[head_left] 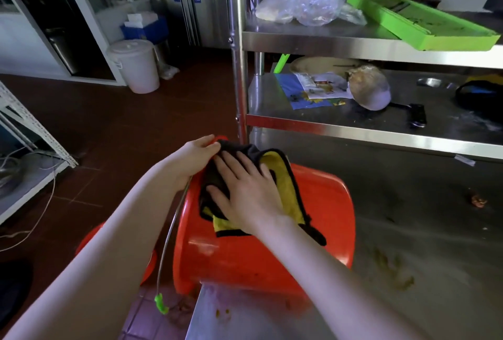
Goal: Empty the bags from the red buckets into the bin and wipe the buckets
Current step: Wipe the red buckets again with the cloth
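A red bucket (321, 219) lies tipped on its side on the steel table (422, 230), its rim hanging over the table's left edge. My left hand (194, 158) grips the rim at the top left. My right hand (245, 190) lies flat with fingers spread, pressing a black-and-yellow cloth (283, 176) onto the bucket's side. The bucket's wire handle (170, 233) hangs down with a green grip at its end. A second red bucket (148, 260) shows on the floor below, mostly hidden behind my left arm.
A steel shelf rack (353, 42) stands over the table, carrying a clear plastic bag (304, 2), a green tray (419, 23), papers and a pan (370, 89). A white lidded bucket (136, 64) stands on the brown tiled floor. Food smears mark the table.
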`<state>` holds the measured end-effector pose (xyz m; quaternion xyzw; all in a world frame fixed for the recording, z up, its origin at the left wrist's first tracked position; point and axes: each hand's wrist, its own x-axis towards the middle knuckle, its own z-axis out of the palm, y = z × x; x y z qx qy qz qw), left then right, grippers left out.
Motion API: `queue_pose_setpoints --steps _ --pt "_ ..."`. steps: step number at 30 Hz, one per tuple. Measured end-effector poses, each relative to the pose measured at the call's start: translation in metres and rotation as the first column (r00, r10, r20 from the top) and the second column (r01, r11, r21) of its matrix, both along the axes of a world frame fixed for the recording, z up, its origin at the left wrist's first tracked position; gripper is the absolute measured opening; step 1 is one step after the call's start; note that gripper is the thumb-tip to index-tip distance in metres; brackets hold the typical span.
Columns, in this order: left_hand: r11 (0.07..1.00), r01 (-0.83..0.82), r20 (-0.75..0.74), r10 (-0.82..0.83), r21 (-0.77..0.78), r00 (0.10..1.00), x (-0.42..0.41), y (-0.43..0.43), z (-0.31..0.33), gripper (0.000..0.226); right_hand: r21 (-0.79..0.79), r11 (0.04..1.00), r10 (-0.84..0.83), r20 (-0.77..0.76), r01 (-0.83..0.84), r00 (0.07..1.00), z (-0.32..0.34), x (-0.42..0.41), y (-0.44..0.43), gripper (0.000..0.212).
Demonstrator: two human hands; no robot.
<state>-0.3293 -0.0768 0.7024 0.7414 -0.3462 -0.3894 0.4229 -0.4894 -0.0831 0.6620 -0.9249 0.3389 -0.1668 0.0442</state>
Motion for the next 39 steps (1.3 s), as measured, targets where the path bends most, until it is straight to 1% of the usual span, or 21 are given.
queue_pose_setpoints --steps 2,3,4,6,7,9,11,14,16,17,19,21,22,24,27,29,31,33,35,37,39 --pt "0.998 0.055 -0.011 -0.054 0.039 0.998 0.005 0.003 0.001 0.048 0.024 1.000 -0.003 -0.025 0.004 1.000 -0.001 0.006 -0.003 0.064" --pt "0.997 0.072 0.058 -0.073 0.019 0.996 0.006 0.007 0.000 0.052 0.028 1.000 -0.010 -0.037 0.011 0.999 -0.002 0.004 -0.009 0.064" --pt "0.995 0.098 0.180 -0.098 0.005 0.979 0.004 0.015 0.001 0.060 0.031 0.999 -0.020 -0.048 0.021 0.999 -0.003 0.002 -0.016 0.064" --pt "0.988 0.152 0.382 -0.139 -0.005 0.914 0.000 0.038 -0.006 0.076 0.054 0.998 -0.033 -0.071 0.037 0.997 0.000 -0.001 -0.033 0.065" --pt "0.987 0.162 0.393 -0.142 -0.017 0.908 -0.004 0.053 -0.012 0.077 0.069 0.997 -0.035 -0.086 0.041 0.996 0.001 -0.003 -0.041 0.065" --pt "0.988 0.136 0.299 -0.106 -0.080 0.948 -0.008 0.084 -0.024 0.067 0.115 0.992 -0.045 -0.121 0.059 0.992 0.003 -0.013 -0.059 0.067" --pt "0.984 0.094 0.206 -0.062 -0.150 0.977 -0.011 0.106 -0.030 0.057 0.206 0.971 -0.091 -0.162 0.124 0.983 0.003 -0.033 -0.078 0.069" --pt "0.978 0.127 0.254 -0.082 -0.166 0.964 -0.012 0.112 -0.031 0.055 0.374 0.888 -0.195 -0.217 0.266 0.956 0.002 -0.074 -0.099 0.063" --pt "0.981 0.126 0.245 -0.086 -0.149 0.966 -0.014 0.103 -0.027 0.053 0.442 0.844 -0.222 -0.229 0.304 0.948 0.004 -0.091 -0.101 0.060" --pt "0.980 0.128 0.242 -0.089 -0.149 0.966 -0.015 0.096 -0.024 0.051 0.437 0.844 -0.230 -0.228 0.311 0.946 0.005 -0.092 -0.099 0.059" --pt "0.983 0.119 0.205 -0.089 -0.140 0.975 -0.016 0.082 -0.018 0.048 0.343 0.897 -0.219 -0.207 0.280 0.954 0.008 -0.079 -0.086 0.061" --pt "0.991 0.092 0.192 -0.072 -0.101 0.979 -0.018 0.066 -0.010 0.045 0.196 0.967 -0.136 -0.154 0.165 0.979 0.008 -0.052 -0.060 0.064" --pt "0.995 0.071 0.235 -0.052 -0.073 0.971 -0.018 0.058 -0.006 0.044 0.134 0.986 -0.086 -0.130 0.103 0.988 0.006 -0.037 -0.042 0.066" --pt "0.999 0.030 0.316 -0.021 -0.025 0.949 -0.015 0.047 -0.001 0.043 0.037 0.999 -0.009 -0.122 0.014 0.992 0.000 -0.013 -0.007 0.068" --pt "0.999 0.024 0.259 -0.033 0.036 0.965 -0.009 0.037 0.000 0.042 -0.057 0.998 0.015 -0.110 -0.021 0.994 -0.007 -0.008 0.013 0.066" --pt "0.997 0.018 0.222 -0.033 0.071 0.975 -0.008 0.034 0.003 0.042 -0.046 0.999 -0.027 -0.078 0.024 0.997 -0.007 -0.026 0.002 0.066" --pt "0.997 -0.003 0.188 -0.012 0.080 0.982 -0.008 0.031 0.005 0.043 -0.023 0.989 -0.145 -0.083 0.143 0.986 -0.011 -0.054 -0.014 0.067" --pt "0.998 -0.016 0.148 0.007 0.063 0.989 -0.009 0.028 0.005 0.043 0.026 0.954 -0.293 -0.112 0.297 0.950 -0.014 -0.089 -0.034 0.065" --pt "0.998 -0.042 0.124 0.037 0.044 0.992 -0.010 0.025 0.003 0.042 0.128 0.904 -0.388 -0.158 0.409 0.908 -0.013 -0.116 -0.054 0.063" --pt "0.997 -0.063 0.146 0.057 0.036 0.988 -0.012 0.022 0.002 0.041 0.202 0.866 -0.427 -0.179 0.458 0.886 -0.010 -0.118 -0.065 0.061" --pt "0.996 -0.075 0.174 0.067 0.041 0.983 -0.013 0.017 0.001 0.041 0.151 0.877 -0.439 -0.136 0.457 0.888 -0.009 -0.095 -0.058 0.059"
